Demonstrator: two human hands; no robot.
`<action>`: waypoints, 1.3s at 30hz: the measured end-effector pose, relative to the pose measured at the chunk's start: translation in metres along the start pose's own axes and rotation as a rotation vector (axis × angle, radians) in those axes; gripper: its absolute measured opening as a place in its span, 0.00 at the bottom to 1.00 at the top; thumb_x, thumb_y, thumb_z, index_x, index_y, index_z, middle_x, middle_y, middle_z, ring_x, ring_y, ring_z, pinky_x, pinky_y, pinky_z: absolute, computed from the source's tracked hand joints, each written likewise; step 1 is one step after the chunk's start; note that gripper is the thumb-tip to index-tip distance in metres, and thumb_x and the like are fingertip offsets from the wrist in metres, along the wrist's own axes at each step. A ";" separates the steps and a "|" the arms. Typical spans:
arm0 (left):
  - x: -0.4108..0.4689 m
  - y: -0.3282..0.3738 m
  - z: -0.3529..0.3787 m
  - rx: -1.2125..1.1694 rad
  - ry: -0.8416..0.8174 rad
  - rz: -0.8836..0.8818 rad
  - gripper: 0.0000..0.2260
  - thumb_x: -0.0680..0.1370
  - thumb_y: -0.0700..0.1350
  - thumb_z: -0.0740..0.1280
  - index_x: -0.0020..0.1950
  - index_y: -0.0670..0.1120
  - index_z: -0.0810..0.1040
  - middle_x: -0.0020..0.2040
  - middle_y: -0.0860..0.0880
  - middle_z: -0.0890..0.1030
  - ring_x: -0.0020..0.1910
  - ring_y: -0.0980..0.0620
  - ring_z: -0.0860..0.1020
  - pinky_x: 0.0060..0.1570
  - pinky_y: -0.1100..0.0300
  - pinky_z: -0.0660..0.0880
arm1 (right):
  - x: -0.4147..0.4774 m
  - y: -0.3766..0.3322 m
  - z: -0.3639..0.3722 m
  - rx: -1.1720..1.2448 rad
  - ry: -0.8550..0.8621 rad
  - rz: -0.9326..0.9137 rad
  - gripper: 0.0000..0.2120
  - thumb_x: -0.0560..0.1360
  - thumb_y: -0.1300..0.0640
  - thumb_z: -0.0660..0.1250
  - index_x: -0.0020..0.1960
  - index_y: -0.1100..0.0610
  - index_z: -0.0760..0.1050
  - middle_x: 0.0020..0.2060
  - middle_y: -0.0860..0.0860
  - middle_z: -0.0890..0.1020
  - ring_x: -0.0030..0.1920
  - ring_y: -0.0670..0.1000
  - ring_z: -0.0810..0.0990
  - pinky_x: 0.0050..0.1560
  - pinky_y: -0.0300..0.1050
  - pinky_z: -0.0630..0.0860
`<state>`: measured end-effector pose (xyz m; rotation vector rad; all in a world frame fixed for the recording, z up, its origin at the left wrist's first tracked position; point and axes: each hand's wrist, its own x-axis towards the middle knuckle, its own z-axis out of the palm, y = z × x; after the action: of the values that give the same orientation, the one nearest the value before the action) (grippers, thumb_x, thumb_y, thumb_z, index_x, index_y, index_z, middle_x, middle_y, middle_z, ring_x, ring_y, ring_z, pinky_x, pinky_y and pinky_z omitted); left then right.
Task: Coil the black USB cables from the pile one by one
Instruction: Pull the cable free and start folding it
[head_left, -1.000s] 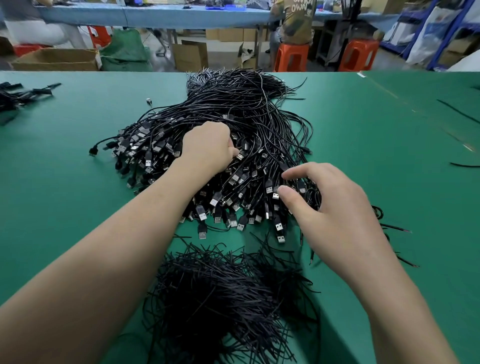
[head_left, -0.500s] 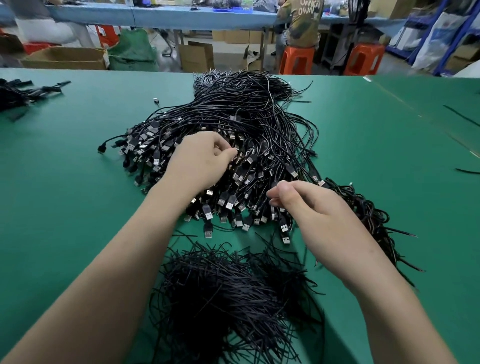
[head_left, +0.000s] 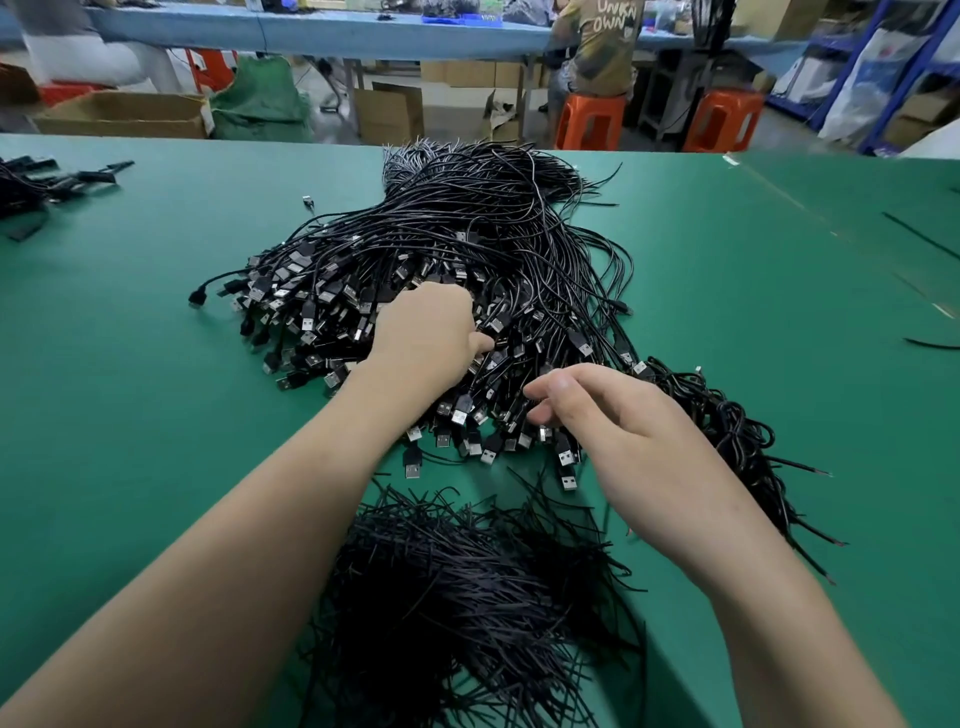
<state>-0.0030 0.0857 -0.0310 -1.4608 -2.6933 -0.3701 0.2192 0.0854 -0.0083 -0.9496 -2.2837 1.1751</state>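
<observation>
Green matting covers the wide tabletop (head_left: 130, 415), and beyond its far edge a person (head_left: 605, 47) in a printed shirt sits on an orange stool (head_left: 592, 122) at a long blue bench (head_left: 311, 31), back turned to us. An open cardboard box (head_left: 124, 114) and a green sack (head_left: 260, 98) stand on the floor out there too.

At the middle of the tabletop lies the pile of black USB cables (head_left: 467, 234), a thick tangle with the loose wire ends fanning toward the far edge and the silver-tipped plugs (head_left: 460, 415) crowded along the near side. The left hand (head_left: 423, 338) is down on the near half of the pile, knuckles up, fingers curled in among the plugs and closed on the cables there, thumb lying out to the right. The right hand (head_left: 623, 431) is at the pile's near right corner, fingers bent, thumb and forefinger drawn close over the plugs; whether they pinch a cable I cannot tell.

Just right of the pile and touching it lies a bundle of wound cables (head_left: 727, 436), stray ends poking out. Nearer than the pile, between the forearms, sits a heap of thin black strips (head_left: 457, 597). Well left of the pile lies a smaller cluster of black parts (head_left: 31, 187)
</observation>
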 end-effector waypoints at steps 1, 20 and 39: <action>0.000 -0.002 -0.003 -0.058 -0.028 -0.009 0.18 0.78 0.58 0.72 0.47 0.43 0.84 0.47 0.45 0.85 0.51 0.41 0.82 0.46 0.54 0.75 | 0.000 0.000 0.000 -0.006 0.007 0.002 0.20 0.79 0.36 0.54 0.51 0.45 0.80 0.47 0.47 0.85 0.47 0.45 0.80 0.54 0.42 0.76; -0.117 0.009 -0.069 -0.381 -0.545 0.263 0.10 0.71 0.59 0.78 0.39 0.53 0.87 0.32 0.59 0.84 0.32 0.61 0.80 0.38 0.63 0.79 | 0.007 -0.011 0.019 1.283 0.000 0.342 0.16 0.85 0.55 0.58 0.50 0.61 0.82 0.32 0.51 0.81 0.32 0.48 0.81 0.33 0.40 0.80; -0.101 -0.029 -0.077 -0.513 0.076 0.541 0.13 0.85 0.49 0.61 0.54 0.63 0.83 0.45 0.67 0.82 0.48 0.64 0.80 0.49 0.66 0.75 | -0.017 -0.037 0.002 1.053 -0.682 -0.040 0.20 0.82 0.47 0.57 0.34 0.53 0.72 0.24 0.45 0.60 0.24 0.45 0.57 0.26 0.40 0.52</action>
<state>0.0238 -0.0299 0.0223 -2.1544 -2.0986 -1.0895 0.2157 0.0567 0.0202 -0.0809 -1.5726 2.5395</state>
